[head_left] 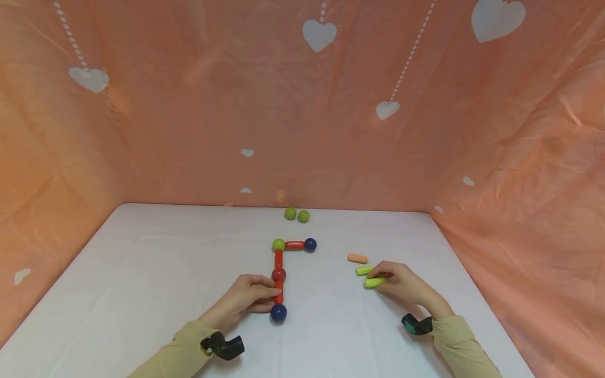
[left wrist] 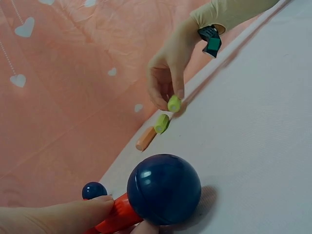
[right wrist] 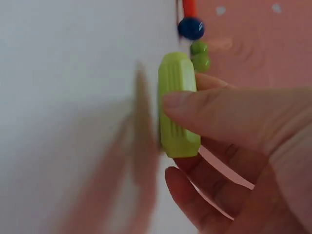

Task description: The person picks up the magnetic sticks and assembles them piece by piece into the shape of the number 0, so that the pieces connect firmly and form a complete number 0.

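Observation:
My left hand (head_left: 243, 295) grips the lower red rod (head_left: 279, 298) of a ball-and-rod construction lying on the table. That rod joins a dark blue ball (head_left: 279, 313) at the near end to a red ball (head_left: 279, 274). Another red rod (head_left: 279, 259) runs on to a green ball (head_left: 278, 244), where a third red rod (head_left: 295, 245) turns right to a second blue ball (head_left: 310, 244). Over on the right, my right hand (head_left: 404, 286) pinches a ridged yellow-green rod (right wrist: 178, 73) between thumb and fingers, slightly above the tabletop.
Beyond the right hand lie a second yellow-green rod (head_left: 363, 271) and an orange rod (head_left: 357, 259). Two loose green balls (head_left: 290, 213) stand near the far edge of the white table (head_left: 165, 247). Orange cloth with hearts (head_left: 283, 105) encloses the back and sides.

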`<state>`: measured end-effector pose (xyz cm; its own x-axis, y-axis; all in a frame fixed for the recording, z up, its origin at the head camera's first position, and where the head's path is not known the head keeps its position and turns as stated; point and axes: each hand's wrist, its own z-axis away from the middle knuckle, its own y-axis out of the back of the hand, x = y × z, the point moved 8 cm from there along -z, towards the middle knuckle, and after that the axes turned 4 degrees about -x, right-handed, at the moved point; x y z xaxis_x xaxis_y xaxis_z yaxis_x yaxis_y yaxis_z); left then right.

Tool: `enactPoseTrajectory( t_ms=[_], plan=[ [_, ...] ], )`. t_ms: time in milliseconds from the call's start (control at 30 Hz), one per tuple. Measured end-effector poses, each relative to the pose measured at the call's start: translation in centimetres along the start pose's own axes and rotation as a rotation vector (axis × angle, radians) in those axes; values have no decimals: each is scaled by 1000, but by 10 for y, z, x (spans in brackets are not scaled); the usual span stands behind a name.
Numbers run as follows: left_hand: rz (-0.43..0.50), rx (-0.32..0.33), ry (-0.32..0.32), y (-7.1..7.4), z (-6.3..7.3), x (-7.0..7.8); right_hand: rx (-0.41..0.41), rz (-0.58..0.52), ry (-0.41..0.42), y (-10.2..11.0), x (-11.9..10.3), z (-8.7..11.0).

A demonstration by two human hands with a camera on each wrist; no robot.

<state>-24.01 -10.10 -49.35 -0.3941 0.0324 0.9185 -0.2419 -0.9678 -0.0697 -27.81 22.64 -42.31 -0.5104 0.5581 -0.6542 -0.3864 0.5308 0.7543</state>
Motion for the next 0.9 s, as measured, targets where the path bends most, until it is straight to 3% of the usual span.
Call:
enactPoseTrajectory(
  t_ms=[200, 433, 700, 900],
  plan=[
    [-7, 3, 17, 1, 0, -1, -27, -38, 110, -10, -31, -16],
    [-1, -20, 20, 2, 1, 1, -146, -103, 187, -48, -72, -36],
    [-3, -24, 18, 0, 1, 1, -208, -188, 166, -94, -95, -57],
    [-8, -20, 13, -1, 0, 1, -249, -232, 141, -114, -99, -64]
  ],
)
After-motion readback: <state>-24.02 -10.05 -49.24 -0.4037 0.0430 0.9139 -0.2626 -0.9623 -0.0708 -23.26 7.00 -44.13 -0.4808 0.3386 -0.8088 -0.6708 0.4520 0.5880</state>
